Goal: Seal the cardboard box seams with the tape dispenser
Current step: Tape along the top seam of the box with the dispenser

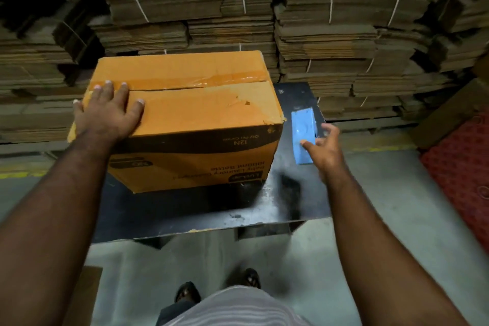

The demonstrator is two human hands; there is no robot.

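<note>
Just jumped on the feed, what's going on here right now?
A person stands at a black table with an orange cardboard box on it. The left hand lies flat on the box top by the centre seam, which already carries a strip of tape. The right hand reaches with spread fingers for a blue object lying on the table beside the box, touching or nearly touching it, not gripping it.

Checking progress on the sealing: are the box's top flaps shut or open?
Shut: both flaps of the box lie flat, tape along the seam, left hand resting on top.
</note>
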